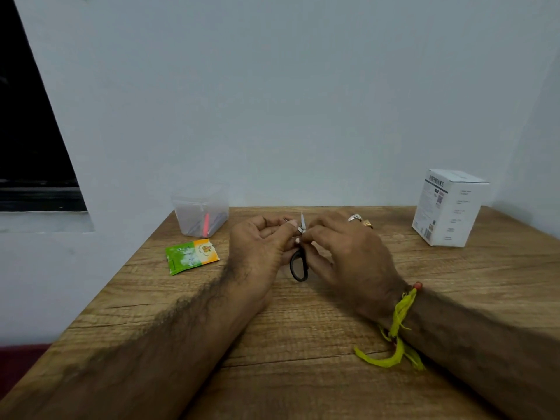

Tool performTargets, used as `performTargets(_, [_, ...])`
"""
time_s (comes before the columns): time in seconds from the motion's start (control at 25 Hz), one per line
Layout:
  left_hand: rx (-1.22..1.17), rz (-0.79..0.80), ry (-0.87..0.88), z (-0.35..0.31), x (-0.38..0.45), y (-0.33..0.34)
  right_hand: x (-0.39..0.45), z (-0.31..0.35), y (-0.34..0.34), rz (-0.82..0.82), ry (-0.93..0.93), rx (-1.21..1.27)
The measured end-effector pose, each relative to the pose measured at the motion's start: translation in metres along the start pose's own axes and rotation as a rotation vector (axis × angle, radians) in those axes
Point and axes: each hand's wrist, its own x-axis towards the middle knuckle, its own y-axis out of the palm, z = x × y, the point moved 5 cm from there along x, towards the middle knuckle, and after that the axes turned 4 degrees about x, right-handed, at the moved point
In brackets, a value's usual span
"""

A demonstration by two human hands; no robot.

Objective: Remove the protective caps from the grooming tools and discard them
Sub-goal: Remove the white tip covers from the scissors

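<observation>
just above the bench (303,344), right of the tub (200,209), both hands pinch small scissors (299,263): the left hand (259,248) likely steadies them while the right hand (342,251) works near the blades, probably freeing a cap; no cap is clearly visible.

Wooden table (303,328) against pale wall (272,101) (dark window (27,131) at left).

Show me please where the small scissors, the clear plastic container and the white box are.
small scissors (298,268): head view, on the black handle loop.
clear plastic container (194,204): head view, on its front wall.
white box (436,207): head view, on its printed left face.
</observation>
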Motion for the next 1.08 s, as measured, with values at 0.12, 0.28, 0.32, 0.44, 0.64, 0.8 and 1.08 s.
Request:
performTargets(0.12, [0.002, 0.003, -0.009, 0.0001, -0.0002, 0.0002, 0.0014, -0.0017, -0.0049, -0.031, 0.0, -0.033])
performTargets(0.28, [0.028, 0.006, 0.008, 0.0005, -0.0001, 0.0011, 0.0046, 0.0029, -0.0032, -0.026, -0.035, -0.084])
performTargets(0.32, [0.025, 0.007, 0.01, -0.0004, -0.0005, 0.0008, 0.0055, 0.0032, -0.0037, -0.028, -0.043, -0.096])
performTargets(0.44, [0.017, -0.003, 0.007, -0.0018, -0.0022, 0.002, 0.0036, 0.0027, -0.0068, -0.035, -0.058, -0.078])
performTargets(0.64, [0.005, -0.019, 0.014, -0.002, -0.0013, 0.0008, 0.0038, 0.0002, -0.0024, -0.001, -0.035, -0.059])
performTargets(0.8, [0.008, -0.008, 0.011, -0.0008, -0.0007, 0.0013, 0.0018, -0.0016, -0.0044, 0.03, -0.017, -0.078])
performTargets(1.08, [-0.006, -0.016, 0.032, -0.0018, -0.0012, 0.0012, 0.0007, 0.0019, -0.004, 0.064, -0.026, -0.075])
